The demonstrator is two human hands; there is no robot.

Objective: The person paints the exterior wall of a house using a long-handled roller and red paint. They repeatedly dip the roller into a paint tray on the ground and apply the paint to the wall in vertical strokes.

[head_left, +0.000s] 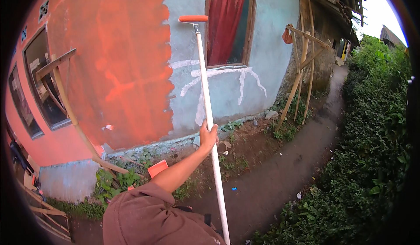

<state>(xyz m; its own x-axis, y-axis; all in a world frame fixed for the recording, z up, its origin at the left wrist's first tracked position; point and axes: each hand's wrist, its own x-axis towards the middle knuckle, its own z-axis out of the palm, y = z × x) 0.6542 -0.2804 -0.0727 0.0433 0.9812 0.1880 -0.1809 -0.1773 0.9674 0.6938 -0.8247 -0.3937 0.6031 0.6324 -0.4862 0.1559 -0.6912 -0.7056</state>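
My left hand is wrapped around a long white extension pole, which runs from the lower edge up toward the house wall. At the pole's top sits a paint roller with an orange-red sleeve, level with the window's left side. Whether the roller touches the wall cannot be told. Orange-red paint covers the left part of the wall; the right part is pale blue-grey, with whitish streaks below the window. An orange-red tray rests on the ground behind my forearm, partly hidden. My right hand is outside the picture.
A window with a red curtain is set in the wall. Wooden props stand at the left and right. A narrow dirt path runs along the house, bordered by dense green bushes. Stones and weeds line the wall's foot.
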